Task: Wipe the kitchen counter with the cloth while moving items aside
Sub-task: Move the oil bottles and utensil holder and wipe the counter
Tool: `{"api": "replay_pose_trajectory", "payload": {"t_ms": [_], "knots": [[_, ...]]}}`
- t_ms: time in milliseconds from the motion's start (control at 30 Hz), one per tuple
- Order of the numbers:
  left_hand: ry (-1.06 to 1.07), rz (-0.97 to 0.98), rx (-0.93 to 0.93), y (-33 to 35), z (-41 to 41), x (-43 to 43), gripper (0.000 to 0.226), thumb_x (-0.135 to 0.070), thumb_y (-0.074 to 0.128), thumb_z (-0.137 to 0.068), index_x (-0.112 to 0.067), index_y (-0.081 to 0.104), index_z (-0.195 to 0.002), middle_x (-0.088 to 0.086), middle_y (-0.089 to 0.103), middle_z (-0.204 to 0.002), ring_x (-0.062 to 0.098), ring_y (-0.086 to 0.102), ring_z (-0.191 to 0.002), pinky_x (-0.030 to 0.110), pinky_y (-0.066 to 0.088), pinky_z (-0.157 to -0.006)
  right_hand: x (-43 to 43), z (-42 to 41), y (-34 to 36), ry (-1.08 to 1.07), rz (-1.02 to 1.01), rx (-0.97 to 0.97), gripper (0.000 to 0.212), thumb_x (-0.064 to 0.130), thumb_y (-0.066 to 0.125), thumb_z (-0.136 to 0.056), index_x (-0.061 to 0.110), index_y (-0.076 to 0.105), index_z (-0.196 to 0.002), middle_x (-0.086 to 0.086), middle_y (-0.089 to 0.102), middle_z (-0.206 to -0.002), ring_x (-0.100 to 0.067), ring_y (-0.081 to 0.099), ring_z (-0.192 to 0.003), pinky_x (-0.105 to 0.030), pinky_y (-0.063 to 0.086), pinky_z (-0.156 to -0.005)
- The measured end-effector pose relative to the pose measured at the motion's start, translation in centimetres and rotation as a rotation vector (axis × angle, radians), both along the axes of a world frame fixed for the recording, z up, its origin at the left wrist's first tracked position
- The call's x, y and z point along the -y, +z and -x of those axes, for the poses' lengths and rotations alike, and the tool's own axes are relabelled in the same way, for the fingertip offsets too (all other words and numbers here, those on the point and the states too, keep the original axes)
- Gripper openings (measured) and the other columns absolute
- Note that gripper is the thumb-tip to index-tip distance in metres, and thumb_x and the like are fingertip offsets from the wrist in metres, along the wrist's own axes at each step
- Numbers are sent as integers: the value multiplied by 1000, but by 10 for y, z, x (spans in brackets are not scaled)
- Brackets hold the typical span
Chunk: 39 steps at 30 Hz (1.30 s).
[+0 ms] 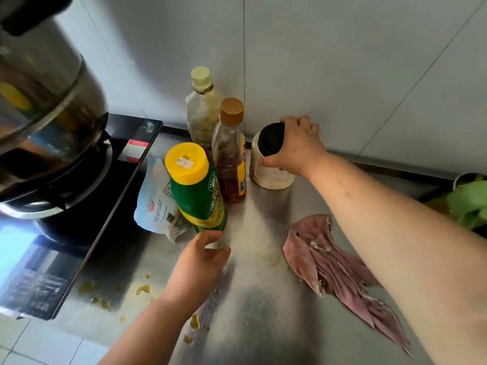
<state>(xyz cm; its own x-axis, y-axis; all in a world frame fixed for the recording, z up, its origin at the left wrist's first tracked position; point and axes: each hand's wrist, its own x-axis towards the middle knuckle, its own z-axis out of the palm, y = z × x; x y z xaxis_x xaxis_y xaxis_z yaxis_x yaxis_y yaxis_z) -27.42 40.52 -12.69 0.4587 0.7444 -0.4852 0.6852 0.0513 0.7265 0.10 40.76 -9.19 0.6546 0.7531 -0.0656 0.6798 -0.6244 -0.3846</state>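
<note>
Right grip (297, 146) clasps the black-lidded jar (271, 177); left grip (203, 256) (loosely curled, holding nothing) beside green bottle (197, 191); cloth (329, 264) on tabletop (258, 312).

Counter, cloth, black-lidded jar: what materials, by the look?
Counter: probably brushed stainless steel, grey with soft, streaked reflections.
Cloth: woven fabric, pinkish and matte, with folds and frayed edges.
Jar: cream, matte body, plastic or ceramic, cannot tell which. Its lid is black, likely plastic.

The right arm reaches forward, right grip (297, 146) clasping a jar (271, 176) from above; left grip (203, 256) hovers, fingers loosely curled.
</note>
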Motion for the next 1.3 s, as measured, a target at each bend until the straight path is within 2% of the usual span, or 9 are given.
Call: {"api": "replay_pose_trajectory", "payload": {"t_ms": [233,467,567,733,867,967,1033,1133,1300], "knots": [[-33,-41,-1,-2,-14,4,22,-29,62,-87,-38,59,-107,-10,68,-77,-1,60,-55,5,40,-43,53,-9,11,-147,67,-4,97,61,80,-56,16,40,-131,-8,39,-128,-30,38,-118,-38,40,-95],[-93,-25,46,0,-53,23,20,-29,63,-87,-36,61,-106,-12,67,-80,6,63,-63,4,39,-44,133,-71,37,-323,211,147,98,58,81,-56,14,41,-134,-12,42,-132,-36,39,-119,-42,39,-93],[-100,-29,76,3,-68,28,21,-28,63,-87,-33,62,-107,-11,67,-82,7,63,-65,5,40,-47,149,-90,41,-343,297,155,96,50,83,-61,9,38,-136,-17,41,-134,-38,39,-120,-40,37,-97],[-120,-36,117,8,-87,33,25,-27,63,-88,-29,61,-114,-10,67,-103,3,64,-81,19,48,-67,167,-103,30,-467,328,36,93,36,82,-70,5,30,-141,-19,35,-142,-38,36,-129,-42,35,-104],[-111,-55,136,10,-85,29,25,-25,63,-89,-27,61,-114,-11,65,-106,0,63,-86,22,48,-70,162,-96,28,-496,377,55,91,22,74,-79,7,17,-148,-20,21,-152,-39,21,-140,-45,27,-112],[-89,-48,135,9,-75,24,23,-25,63,-88,-29,61,-111,-10,66,-101,3,63,-84,22,49,-69,142,-72,29,-346,276,130,96,31,74,-80,11,13,-151,-17,10,-159,-36,6,-146,-41,11,-118],[-70,-39,131,9,-64,20,21,-26,63,-88,-30,61,-109,-9,67,-97,6,64,-83,22,49,-68,119,-48,30,-188,136,79,100,39,77,-76,14,16,-151,-12,13,-159,-33,6,-146,-37,10,-118],[-56,-47,115,9,-49,14,21,-27,62,-88,-32,61,-108,-9,68,-95,7,64,-81,27,52,-73,82,-8,32,-24,-57,-119,104,49,79,-70,19,20,-150,-5,22,-157,-26,15,-145,-34,17,-116],[13,-49,107,12,-19,3,20,-27,64,-86,-32,63,-106,-12,68,-93,4,64,-77,23,51,-70,21,40,33,107,-290,-467,106,60,76,-65,26,22,-149,0,28,-155,-18,29,-140,-28,26,-104]]}}
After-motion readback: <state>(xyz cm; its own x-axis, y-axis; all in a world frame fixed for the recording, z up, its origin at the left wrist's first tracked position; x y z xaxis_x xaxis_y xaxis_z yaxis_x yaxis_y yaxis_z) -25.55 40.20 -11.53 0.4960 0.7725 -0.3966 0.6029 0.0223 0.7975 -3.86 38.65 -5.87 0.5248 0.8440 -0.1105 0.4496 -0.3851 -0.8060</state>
